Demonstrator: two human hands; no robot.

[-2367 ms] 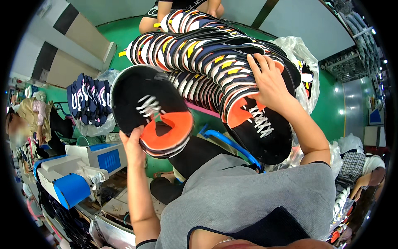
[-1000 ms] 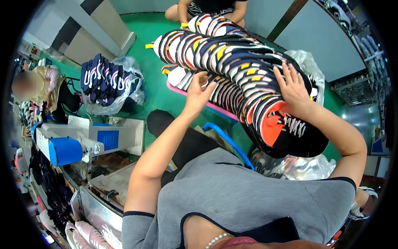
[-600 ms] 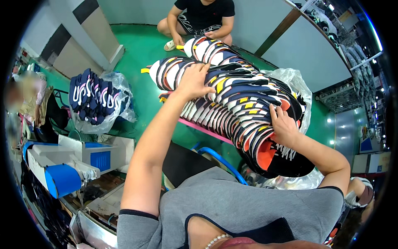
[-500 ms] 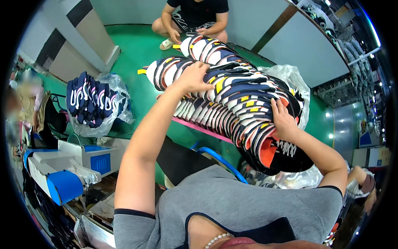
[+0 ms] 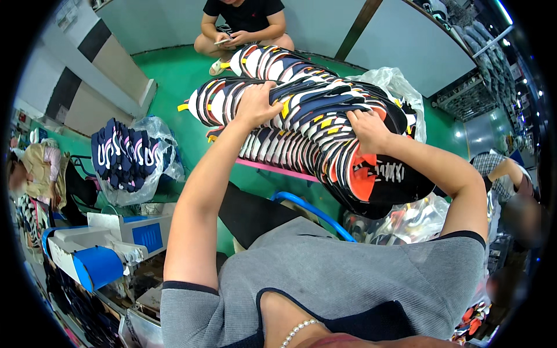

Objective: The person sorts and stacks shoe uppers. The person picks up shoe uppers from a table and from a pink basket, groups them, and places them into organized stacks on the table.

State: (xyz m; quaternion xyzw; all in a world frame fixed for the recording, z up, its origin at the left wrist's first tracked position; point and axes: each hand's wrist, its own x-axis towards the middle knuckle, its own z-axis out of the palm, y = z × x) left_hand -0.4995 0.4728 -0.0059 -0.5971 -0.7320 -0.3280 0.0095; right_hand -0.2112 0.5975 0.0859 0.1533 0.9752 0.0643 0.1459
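Long nested rows of shoe uppers (image 5: 313, 116), in navy, white, black, yellow and orange, lie in front of me on a pink-edged support (image 5: 275, 169). My left hand (image 5: 255, 105) is curled over the middle row toward its left part, thumb out to the side. Further right, my right hand (image 5: 369, 130) grips the same row, its fingertips tucked among the uppers. At the near right end, a black upper with white lacing (image 5: 391, 172) and an orange lining shows. What lies under my palms is hidden.
Across from me a person (image 5: 246, 26) squats with a phone. Clear plastic (image 5: 394, 87) lies behind the rows; another bag of navy pieces (image 5: 130, 151) stands left. A blue-and-white machine (image 5: 110, 249) is at near left, a blue curved tube (image 5: 310, 206) by my leg.
My right hand has shifted left and away from me along the row, and its fingers have closed in. The left hand's fingers have curled more over the uppers. The view has shifted slightly.
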